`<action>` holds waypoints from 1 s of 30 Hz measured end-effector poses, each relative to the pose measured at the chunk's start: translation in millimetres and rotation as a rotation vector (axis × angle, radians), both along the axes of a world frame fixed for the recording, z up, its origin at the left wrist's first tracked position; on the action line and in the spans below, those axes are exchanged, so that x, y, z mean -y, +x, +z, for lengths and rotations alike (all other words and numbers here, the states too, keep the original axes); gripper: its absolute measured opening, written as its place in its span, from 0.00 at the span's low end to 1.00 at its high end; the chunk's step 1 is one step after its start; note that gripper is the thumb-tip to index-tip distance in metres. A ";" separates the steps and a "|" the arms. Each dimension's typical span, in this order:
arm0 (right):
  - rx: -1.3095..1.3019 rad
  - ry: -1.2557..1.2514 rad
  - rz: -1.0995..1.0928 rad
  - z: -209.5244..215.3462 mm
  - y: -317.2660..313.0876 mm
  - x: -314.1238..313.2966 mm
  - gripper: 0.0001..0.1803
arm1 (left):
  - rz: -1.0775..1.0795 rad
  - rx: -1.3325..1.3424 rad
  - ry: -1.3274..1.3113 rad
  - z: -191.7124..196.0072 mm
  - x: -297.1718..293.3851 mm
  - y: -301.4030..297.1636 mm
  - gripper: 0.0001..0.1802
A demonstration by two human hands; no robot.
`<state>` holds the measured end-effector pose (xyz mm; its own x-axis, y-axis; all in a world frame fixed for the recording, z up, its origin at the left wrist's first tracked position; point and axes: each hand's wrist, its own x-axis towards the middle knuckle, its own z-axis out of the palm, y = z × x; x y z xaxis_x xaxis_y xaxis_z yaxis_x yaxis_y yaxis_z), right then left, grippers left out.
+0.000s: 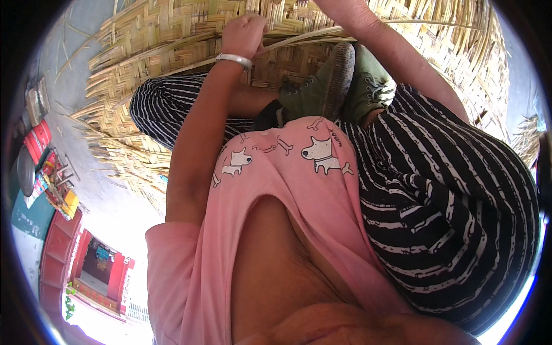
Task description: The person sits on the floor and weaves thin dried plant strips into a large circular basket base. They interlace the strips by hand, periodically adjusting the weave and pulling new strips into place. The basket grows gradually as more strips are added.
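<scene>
A large mat (172, 26) of pale yellow-green split strips, bamboo or cane by its look, spreads beneath me, with loose strip ends along its edges. My left hand (244, 33), a bangle at the wrist, is closed low over the weave. A long loose strip (322, 36) runs rightward from beside its thumb; the curled fingers seem to hold it, though their tips are hidden. At the top edge, my right hand (339, 7) reaches over the mat, mostly cut off by the frame, so what it touches cannot be seen.
My green lace-up shoes (310, 92) and striped trouser legs (443, 190) rest on the mat. Grey floor (109, 184) lies to the left. Farther left are a red tub (37, 140), a dark round pan (26, 169), and a red doorway (115, 276).
</scene>
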<state>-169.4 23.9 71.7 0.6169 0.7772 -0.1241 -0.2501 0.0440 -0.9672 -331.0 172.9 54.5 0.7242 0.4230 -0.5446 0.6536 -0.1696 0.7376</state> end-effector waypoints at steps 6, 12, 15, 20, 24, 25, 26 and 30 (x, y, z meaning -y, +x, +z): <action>0.083 -0.466 0.045 -33.7 9.8 20.0 0.11 | -0.315 0.026 0.131 16.8 4.7 -7.4 0.24; 0.020 -0.335 0.005 -70.9 9.6 16.4 0.11 | -0.428 0.225 0.463 -19.8 1.6 4.8 0.16; 0.138 -0.391 -0.018 -76.0 8.9 17.7 0.12 | -0.501 0.154 0.505 -23.8 4.6 12.8 0.19; 0.223 -0.436 -0.101 -61.7 2.6 24.7 0.12 | -0.609 0.124 0.570 -26.0 7.7 15.8 0.20; 0.489 -0.448 -0.016 -51.5 0.1 20.7 0.13 | -0.633 0.142 0.708 -24.2 18.4 10.6 0.21; 0.559 -0.485 0.013 -54.3 0.9 18.3 0.13 | -0.622 0.100 0.675 -21.9 20.5 12.9 0.21; 0.628 -0.521 0.043 -57.1 2.2 16.0 0.13 | -0.611 0.057 0.642 -19.7 21.4 16.3 0.20; 0.641 -0.532 0.105 -72.2 13.2 7.3 0.11 | -0.551 0.068 0.640 -22.4 28.8 24.5 0.17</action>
<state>-156.2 16.6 -0.6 0.6206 0.7714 -0.1407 0.3774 -0.4511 -0.8088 -306.5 144.1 32.0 0.9398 0.2118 -0.2682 0.3128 -0.8492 0.4255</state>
